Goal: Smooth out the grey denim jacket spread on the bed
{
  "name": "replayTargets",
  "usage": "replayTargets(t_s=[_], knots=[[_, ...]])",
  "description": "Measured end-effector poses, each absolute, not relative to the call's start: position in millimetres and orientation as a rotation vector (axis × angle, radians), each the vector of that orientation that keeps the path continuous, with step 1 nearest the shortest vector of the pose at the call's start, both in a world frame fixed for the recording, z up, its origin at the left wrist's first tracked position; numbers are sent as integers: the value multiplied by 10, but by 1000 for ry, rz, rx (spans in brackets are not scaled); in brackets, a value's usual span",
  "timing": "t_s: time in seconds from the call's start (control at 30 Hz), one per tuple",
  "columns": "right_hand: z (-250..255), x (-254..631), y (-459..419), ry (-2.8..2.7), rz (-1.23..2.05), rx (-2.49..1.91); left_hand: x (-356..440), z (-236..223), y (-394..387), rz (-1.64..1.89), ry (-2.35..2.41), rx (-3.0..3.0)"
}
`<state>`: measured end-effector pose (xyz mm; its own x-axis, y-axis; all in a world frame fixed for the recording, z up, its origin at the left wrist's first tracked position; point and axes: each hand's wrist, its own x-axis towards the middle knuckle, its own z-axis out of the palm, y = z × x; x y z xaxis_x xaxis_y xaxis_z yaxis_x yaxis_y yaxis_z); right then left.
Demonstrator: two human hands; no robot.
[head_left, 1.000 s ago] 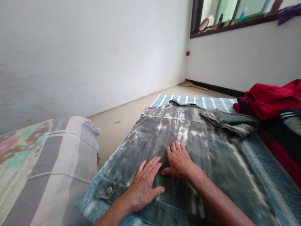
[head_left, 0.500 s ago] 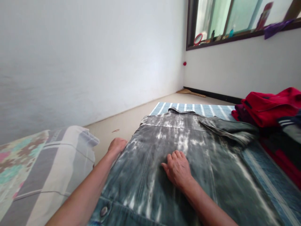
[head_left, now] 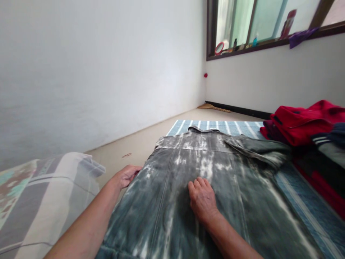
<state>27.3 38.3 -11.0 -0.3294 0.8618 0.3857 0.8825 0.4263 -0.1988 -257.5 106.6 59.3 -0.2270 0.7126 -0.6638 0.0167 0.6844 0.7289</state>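
Note:
A grey-green denim jacket with white bleached streaks lies spread back side up, its collar at the far end. At its left edge, my left hand is closed on the cloth, with some fingertips hidden by the edge. My right hand rests on the middle of the jacket's back, fingers curled in and thumb drawn close. The cloth around it lies flat, with no fold visible in the fingers. On the right, one sleeve lies folded over the jacket's side.
Under the jacket is a blue-and-white striped cloth. A pile of folded clothes with a red garment stands at right. Bundled striped bedding sits at left. A broom lies by the far wall, below a window sill.
My left hand has shifted slightly left and down along the jacket's edge. My right hand's fingers have curled in, its thumb now closer. The view has swung a little right.

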Motion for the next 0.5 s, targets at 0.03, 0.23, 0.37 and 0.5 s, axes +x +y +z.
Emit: replayTargets(t_s=[0.03,0.23,0.37,0.5], knots=[[-101,275,386,-2253,-61,-1486,-2568,594,1070,720,1677,579],[-18,292,382,-2294,-2,-1509,-2509,647,1062,785,1595,475],[8,295,387,-2313,19,-1529,-2468,688,1058,763,1625,479],[6,299,393,-2301,56,-1546,-2423,701,1099,834,1858,679]])
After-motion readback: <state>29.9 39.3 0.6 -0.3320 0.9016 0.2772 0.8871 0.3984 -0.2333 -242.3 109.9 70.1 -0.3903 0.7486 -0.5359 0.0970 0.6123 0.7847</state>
